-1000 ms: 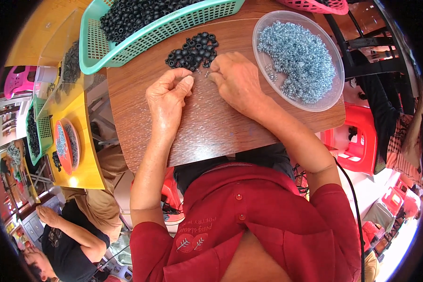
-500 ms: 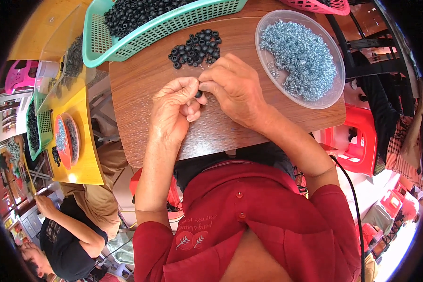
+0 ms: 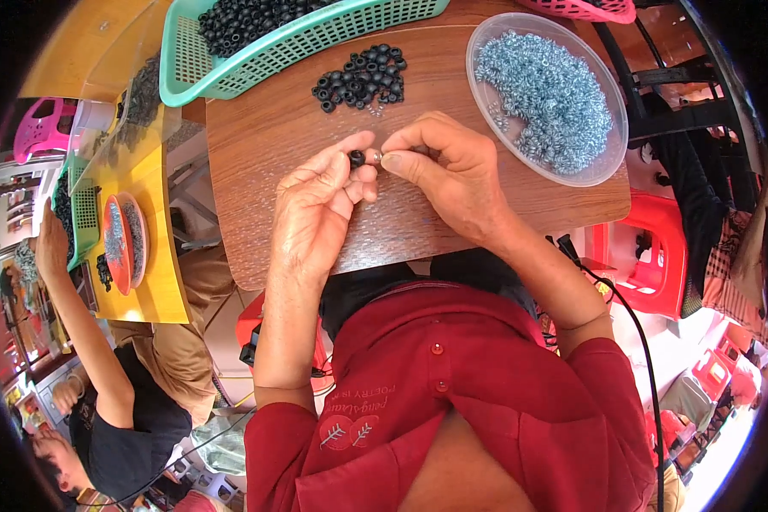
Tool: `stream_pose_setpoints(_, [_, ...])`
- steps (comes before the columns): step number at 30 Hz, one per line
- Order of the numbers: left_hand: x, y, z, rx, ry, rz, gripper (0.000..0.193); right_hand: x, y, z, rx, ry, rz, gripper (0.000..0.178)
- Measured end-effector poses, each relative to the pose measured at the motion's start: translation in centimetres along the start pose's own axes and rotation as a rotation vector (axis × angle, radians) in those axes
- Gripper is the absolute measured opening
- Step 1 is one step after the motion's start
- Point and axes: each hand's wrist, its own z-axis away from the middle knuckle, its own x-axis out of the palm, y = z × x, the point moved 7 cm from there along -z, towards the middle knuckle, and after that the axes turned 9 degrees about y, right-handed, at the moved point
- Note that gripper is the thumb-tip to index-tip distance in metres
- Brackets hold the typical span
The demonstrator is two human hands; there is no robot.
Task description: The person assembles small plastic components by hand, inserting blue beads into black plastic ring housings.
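Note:
My left hand [image 3: 316, 192] is over the brown wooden tabletop, holding a small round black plastic piece with a hole [image 3: 357, 160] between thumb and fingers. Close beside it, the thumb and forefinger of my right hand [image 3: 448, 171] pinch a small shiny piece [image 3: 379, 158], which looks like a little coil. Beyond my hands lies a loose pile of the same black pieces [image 3: 363, 78]. To the right stands a round clear plastic tray [image 3: 497, 147] with a heap of bluish, shiny coil-like pieces [image 3: 555, 98].
A green plastic basket [image 3: 316, 43] full of black pieces stands at the far edge. At left, a person in black [image 3: 141, 452] reaches over a yellow table [image 3: 158, 290] with another green basket [image 3: 84, 222]. A red stool [image 3: 657, 256] and a black cable [image 3: 640, 333] are at right.
My hands have drawn slightly apart, and the black piece and shiny piece now show between them. The person at left has stretched an arm toward the green basket.

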Motion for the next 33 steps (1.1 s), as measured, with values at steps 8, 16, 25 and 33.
stream_pose_setpoints(8, [0.4, 0.6, 1.4, 0.351, 0.064, -0.294, 0.024, 0.1, -1.2, 0.3, -0.121, 0.004, 0.067, 0.006])
stream_pose_setpoints(16, [1.0, 0.2, 2.2, 0.510, 0.051, -0.410, 0.021, 0.5, -1.3, 0.6, -0.193, -0.024, 0.102, 0.003])
stream_pose_setpoints(25, [0.6, 0.1, 2.5, 0.547, 0.084, -0.418, 0.020, 0.6, -1.6, 0.8, -0.183, 0.012, 0.159, 0.008])
stream_pose_setpoints(33, [0.1, 0.1, 2.6, 0.521, 0.178, -0.284, 0.021, 2.3, -4.3, 3.8, -0.718, 0.040, 0.496, 0.029])
